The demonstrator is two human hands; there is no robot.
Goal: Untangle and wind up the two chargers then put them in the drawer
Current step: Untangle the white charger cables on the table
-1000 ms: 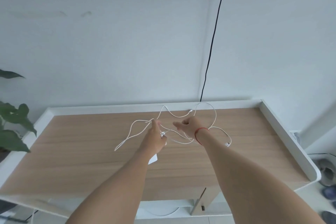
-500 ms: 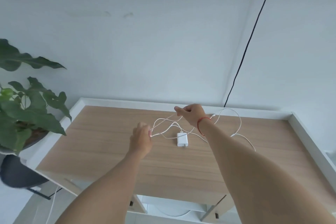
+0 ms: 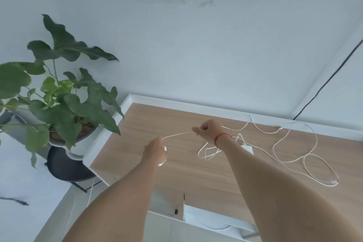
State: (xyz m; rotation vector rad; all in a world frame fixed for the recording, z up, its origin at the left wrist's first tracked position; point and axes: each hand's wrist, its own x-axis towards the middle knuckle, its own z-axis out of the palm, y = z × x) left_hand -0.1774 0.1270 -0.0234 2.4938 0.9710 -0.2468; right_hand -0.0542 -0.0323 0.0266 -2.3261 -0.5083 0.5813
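both hands pinch white cable

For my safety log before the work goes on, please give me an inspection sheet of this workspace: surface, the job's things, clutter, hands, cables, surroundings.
Surface: wooden desk top with a raised white rim.
Job's things: white charger cable stretched between both hands; more of it lies in loose, crossing loops on the right, with one cable end towards the front edge; white adapter lies by the right forearm.
Clutter: nothing seen.
Hands: left hand grips the cable; right hand pinches it; red string on the right wrist.
Cables: besides the chargers', a black cable runs up the wall.
Surroundings: potted plant on a dark stand left of the desk; no drawer clearly seen.
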